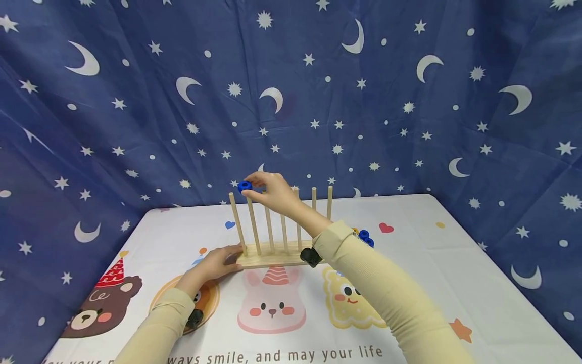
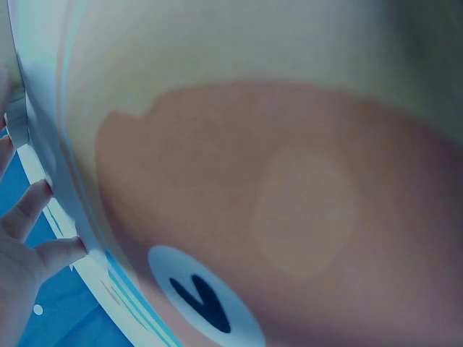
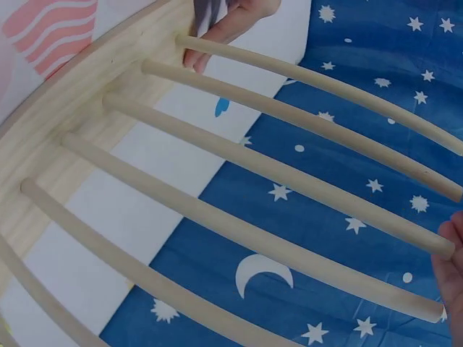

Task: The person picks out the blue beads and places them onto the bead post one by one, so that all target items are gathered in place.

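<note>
A wooden peg stand (image 1: 263, 260) with a row of upright dowels stands on the table. My right hand (image 1: 275, 192) pinches a blue ring (image 1: 241, 187) between thumb and fingers, at the top of the second peg (image 1: 253, 222) from the left. Whether the ring is round the peg's tip I cannot tell. At the left end of the base, my left hand (image 1: 217, 263) holds the wood between thumb and fingers. In the right wrist view the pegs (image 3: 239, 155) cross the picture, and the right fingers (image 3: 454, 253) show at the edge; the ring is out of sight there.
Several loose rings, blue ones (image 1: 364, 234) and a bit of yellow (image 1: 355, 230), lie to the right, partly hidden behind the right sleeve (image 1: 377, 278). A white printed cloth (image 1: 423, 283) covers the table. Behind it hangs a blue star-and-moon curtain (image 1: 291, 76).
</note>
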`<state>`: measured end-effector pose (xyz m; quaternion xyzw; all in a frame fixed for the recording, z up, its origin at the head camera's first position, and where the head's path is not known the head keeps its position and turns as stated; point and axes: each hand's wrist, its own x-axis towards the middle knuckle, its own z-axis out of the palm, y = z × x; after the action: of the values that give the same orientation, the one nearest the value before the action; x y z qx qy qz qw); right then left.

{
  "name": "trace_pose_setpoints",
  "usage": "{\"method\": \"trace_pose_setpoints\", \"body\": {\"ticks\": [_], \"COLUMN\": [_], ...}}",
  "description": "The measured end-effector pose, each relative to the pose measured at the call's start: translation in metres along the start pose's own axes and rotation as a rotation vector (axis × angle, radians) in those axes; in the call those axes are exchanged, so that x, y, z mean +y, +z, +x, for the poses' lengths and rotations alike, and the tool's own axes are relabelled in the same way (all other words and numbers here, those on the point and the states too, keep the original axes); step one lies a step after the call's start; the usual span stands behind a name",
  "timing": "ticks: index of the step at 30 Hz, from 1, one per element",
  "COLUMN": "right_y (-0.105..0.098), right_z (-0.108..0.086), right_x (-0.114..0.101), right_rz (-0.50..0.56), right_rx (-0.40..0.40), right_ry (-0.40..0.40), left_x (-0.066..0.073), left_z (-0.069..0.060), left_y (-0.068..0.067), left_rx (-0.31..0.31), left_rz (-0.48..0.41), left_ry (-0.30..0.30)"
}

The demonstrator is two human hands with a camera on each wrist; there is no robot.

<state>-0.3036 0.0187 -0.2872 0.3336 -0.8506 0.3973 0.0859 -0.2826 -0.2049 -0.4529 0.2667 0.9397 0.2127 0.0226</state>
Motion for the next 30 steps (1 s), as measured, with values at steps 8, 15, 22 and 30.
{"method": "trace_pose_setpoints", "body": {"ticks": [8,15,22,30], "right_y": [0.0022,-0.0003,-0.0016,-0.0053], "right_z": [0.0043,0.0050,0.0050,0.0083], "right_x": [0.0064,0.0057,0.0057,0.0052], "right_rz": [-0.014,-0.020,-0.038,-0.042], "right_rx": [0.019,-0.024,-0.029,-0.103], "right_ry": [0.066,0.043,0.073,0.082], "left_x": [0.0022,0.0006,-0.0022,-0.0051], "left_z": [0.0025,0.0046,0.0041,0.0026], "left_y": [-0.0002,-0.0008,0.0009,0.0024], "left_rx": [-0.012,-0.020,-0.021,-0.011], "left_rz": [0.005,-0.008,-0.004,-0.009], "left_ry": [-0.005,-0.011,0.010,0.007]}}
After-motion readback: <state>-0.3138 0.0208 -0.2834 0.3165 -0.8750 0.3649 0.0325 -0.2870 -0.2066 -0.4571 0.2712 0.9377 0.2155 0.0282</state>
